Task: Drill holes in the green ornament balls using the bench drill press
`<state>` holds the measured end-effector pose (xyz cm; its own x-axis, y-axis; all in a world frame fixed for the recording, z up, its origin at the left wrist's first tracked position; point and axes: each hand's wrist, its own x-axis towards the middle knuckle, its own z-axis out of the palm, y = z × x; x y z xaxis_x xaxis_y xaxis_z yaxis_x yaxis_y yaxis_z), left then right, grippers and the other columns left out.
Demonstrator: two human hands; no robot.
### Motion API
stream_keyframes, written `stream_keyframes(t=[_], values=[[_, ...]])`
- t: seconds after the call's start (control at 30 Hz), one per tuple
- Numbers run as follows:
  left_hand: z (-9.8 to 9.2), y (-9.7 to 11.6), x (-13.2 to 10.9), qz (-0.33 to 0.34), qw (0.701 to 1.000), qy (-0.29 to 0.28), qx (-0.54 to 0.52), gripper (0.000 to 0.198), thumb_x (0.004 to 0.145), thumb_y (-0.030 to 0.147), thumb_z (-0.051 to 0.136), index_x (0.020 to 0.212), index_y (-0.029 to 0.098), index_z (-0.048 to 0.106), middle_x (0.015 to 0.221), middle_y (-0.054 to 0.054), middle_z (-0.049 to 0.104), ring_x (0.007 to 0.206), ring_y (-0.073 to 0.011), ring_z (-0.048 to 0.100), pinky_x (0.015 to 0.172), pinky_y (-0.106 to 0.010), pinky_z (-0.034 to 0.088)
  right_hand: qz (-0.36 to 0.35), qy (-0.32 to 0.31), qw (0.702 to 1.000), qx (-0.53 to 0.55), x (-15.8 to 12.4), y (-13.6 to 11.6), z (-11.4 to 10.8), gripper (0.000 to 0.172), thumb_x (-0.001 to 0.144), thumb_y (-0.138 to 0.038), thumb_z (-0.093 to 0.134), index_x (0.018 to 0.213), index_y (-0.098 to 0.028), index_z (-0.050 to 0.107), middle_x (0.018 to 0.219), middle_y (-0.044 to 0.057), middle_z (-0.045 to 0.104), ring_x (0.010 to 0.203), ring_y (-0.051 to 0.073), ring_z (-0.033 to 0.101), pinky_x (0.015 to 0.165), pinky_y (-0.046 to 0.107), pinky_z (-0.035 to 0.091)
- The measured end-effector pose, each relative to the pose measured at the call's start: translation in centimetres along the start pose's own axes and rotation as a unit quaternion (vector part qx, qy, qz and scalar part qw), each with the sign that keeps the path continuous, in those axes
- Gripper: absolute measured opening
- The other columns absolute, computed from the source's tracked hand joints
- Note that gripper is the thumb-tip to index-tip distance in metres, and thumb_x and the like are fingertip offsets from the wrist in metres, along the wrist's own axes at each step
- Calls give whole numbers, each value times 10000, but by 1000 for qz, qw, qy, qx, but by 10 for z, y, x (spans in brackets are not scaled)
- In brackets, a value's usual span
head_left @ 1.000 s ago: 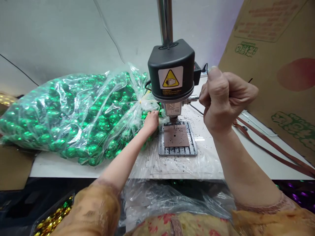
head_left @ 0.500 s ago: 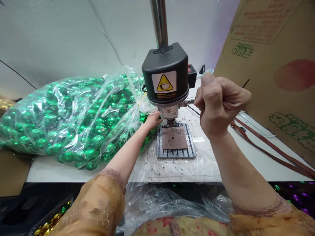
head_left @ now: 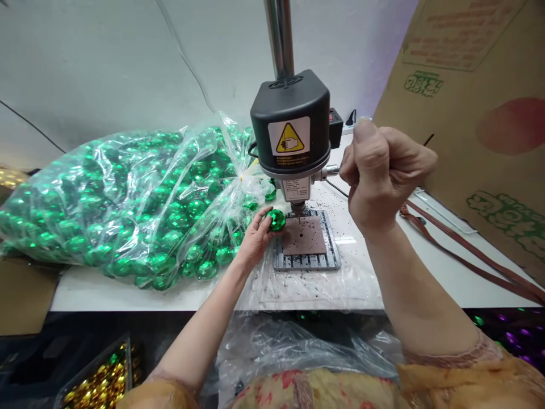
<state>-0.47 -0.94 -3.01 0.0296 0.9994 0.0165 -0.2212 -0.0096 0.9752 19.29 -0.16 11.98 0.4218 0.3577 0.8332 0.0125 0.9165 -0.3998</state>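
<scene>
A small bench drill (head_left: 291,128) with a black head and a yellow warning label stands on a white table (head_left: 426,278). Below its bit lies a brown pad on a slotted metal base (head_left: 305,244). My left hand (head_left: 255,238) pinches a shiny green faceted ball (head_left: 277,220) at the left edge of that base, just beside the bit. My right hand (head_left: 383,173) is a raised fist wrapped round the drill's feed handle (head_left: 332,170) on the right side of the head. A big clear bag of green balls (head_left: 119,210) lies left of the drill.
A large cardboard sheet (head_left: 481,102) leans at the right, with brown straps (head_left: 464,250) on the table below it. A tray of gold balls (head_left: 96,383) sits low at the left. Clear plastic sheeting (head_left: 298,346) hangs over the table's front edge. Dark drill chips dot the table.
My left hand has come out of the bag's mouth with a green ball and moved toward the drill base. The right fist stays on the handle.
</scene>
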Motion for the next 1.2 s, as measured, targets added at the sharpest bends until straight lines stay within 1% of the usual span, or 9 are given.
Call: stream_keyframes(t=[0.1, 0.23, 0.37, 0.5, 0.63, 0.77, 1.0, 1.1, 1.2], values=[[3, -1, -2, -43, 997, 7, -60, 476, 784, 452, 773, 1172, 231, 604, 1066, -52, 711, 865, -178, 702, 723, -306, 603, -3, -3, 999, -45, -1, 1, -1, 505, 896, -431, 630, 490, -212, 424, 415, -51, 357, 391, 50, 338, 409, 281, 278], [8, -2, -3, -118, 984, 1, -134, 295, 846, 418, 693, 1020, 190, 626, 1023, -73, 730, 881, -197, 707, 769, -351, 615, -9, -10, 999, -52, -1, 2, -1, 513, 908, -437, 610, 501, -215, 391, 419, -54, 335, 391, 45, 336, 408, 271, 284], [13, -2, -2, -178, 974, -37, -137, 339, 895, 469, 615, 1040, 164, 643, 991, -112, 738, 701, -168, 671, 599, -291, 555, -16, -9, 999, -27, -1, 2, -2, 488, 917, -352, 612, 496, -195, 422, 430, -66, 345, 394, 24, 338, 421, 247, 288], [15, 0, -4, -145, 983, -22, -112, 478, 816, 482, 723, 1191, 221, 583, 951, -51, 708, 664, -145, 661, 543, -241, 496, -19, -16, 1000, 7, -1, 1, -3, 447, 920, -263, 604, 500, -174, 477, 454, -76, 395, 403, -1, 356, 437, 220, 298], [13, -1, -10, -70, 997, -17, 30, 671, 694, 415, 867, 1240, 213, 533, 896, -1, 646, 611, -100, 622, 514, -204, 455, -16, -15, 1000, 7, -2, 0, -4, 441, 917, -253, 606, 499, -172, 491, 455, -74, 420, 407, -3, 361, 430, 214, 296], [9, -5, -11, -16, 993, -7, 117, 610, 755, 485, 814, 1206, 197, 521, 918, -5, 616, 631, -97, 613, 510, -205, 454, -14, -17, 1000, 7, -2, 0, -4, 440, 919, -266, 605, 505, -172, 489, 447, -74, 404, 409, -3, 359, 431, 209, 295], [12, -9, -6, -16, 986, -61, 155, 632, 799, 556, 760, 1262, 191, 533, 833, 8, 613, 563, -81, 556, 483, -209, 460, -14, -18, 1000, -21, -1, -1, -4, 467, 920, -339, 601, 504, -180, 461, 436, -72, 366, 405, 6, 346, 421, 216, 313], [15, -11, -3, -19, 985, -62, 158, 632, 789, 574, 762, 1231, 184, 534, 774, 16, 607, 530, -84, 545, 446, -205, 438, -21, -21, 999, -15, -1, -1, -4, 458, 921, -312, 601, 506, -175, 461, 439, -72, 372, 410, 3, 342, 424, 214, 316], [17, -13, 0, -19, 982, -69, 174, 620, 791, 558, 766, 1237, 196, 534, 817, 8, 627, 542, -79, 543, 458, -201, 434, -21, -21, 1000, -9, -1, -1, -5, 441, 919, -265, 602, 507, -169, 476, 452, -68, 399, 428, 1, 358, 438, 212, 320]])
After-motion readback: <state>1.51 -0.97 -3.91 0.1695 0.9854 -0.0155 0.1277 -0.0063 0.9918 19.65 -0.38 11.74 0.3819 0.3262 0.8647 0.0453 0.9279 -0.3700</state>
